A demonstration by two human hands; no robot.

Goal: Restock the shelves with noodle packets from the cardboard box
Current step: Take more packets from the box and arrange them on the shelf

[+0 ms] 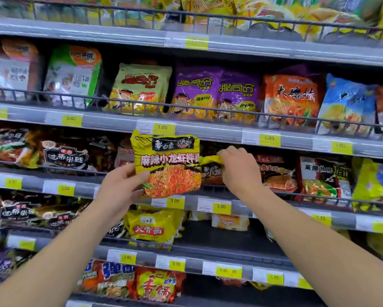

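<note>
A yellow noodle packet (167, 165) with red noodles printed on it is held up in front of the third shelf (252, 201). My left hand (121, 185) grips its lower left edge. My right hand (237, 168) pinches the packet's right edge, where the wrapper is folded. The packet is upright, facing me, just in front of the shelf's wire rail. The cardboard box is not in view.
Shelves of noodle packets fill the view: purple packets (217, 94) and an orange packet (290, 100) above, dark packets (276, 171) to the right, a yellow packet (152, 227) below. The shelf under my hands has a bare stretch (226, 238). Yellow price tags line the shelf edges.
</note>
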